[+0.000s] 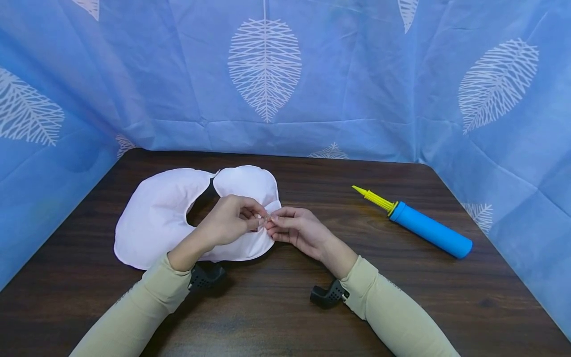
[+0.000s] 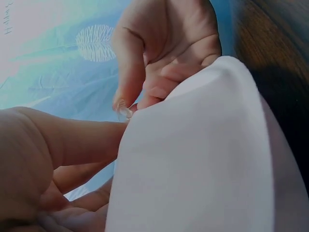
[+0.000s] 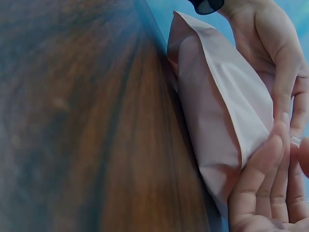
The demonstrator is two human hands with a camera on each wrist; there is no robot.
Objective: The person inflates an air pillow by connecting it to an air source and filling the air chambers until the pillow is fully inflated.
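Both hands, left hand [image 1: 229,220] and right hand [image 1: 296,229], pinching clear valve [image 2: 123,112] of white inflatable pillow [image 1: 153,218], blue pump [image 1: 421,225] at three o'clock on counter [image 1: 276,317]

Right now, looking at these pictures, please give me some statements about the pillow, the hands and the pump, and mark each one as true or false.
1. Both hands meet at a small clear valve on the white inflatable neck pillow. True.
2. The right hand holds the blue hand pump. False: the pump lies untouched on the table, to the right of both hands.
3. The pump's yellow nozzle points toward the far left. True.
4. The left hand rests flat on the table. False: its fingers pinch at the valve.
5. The pillow lies on a blue cloth. False: it lies on the dark wooden table; the blue leaf-print cloth hangs behind.
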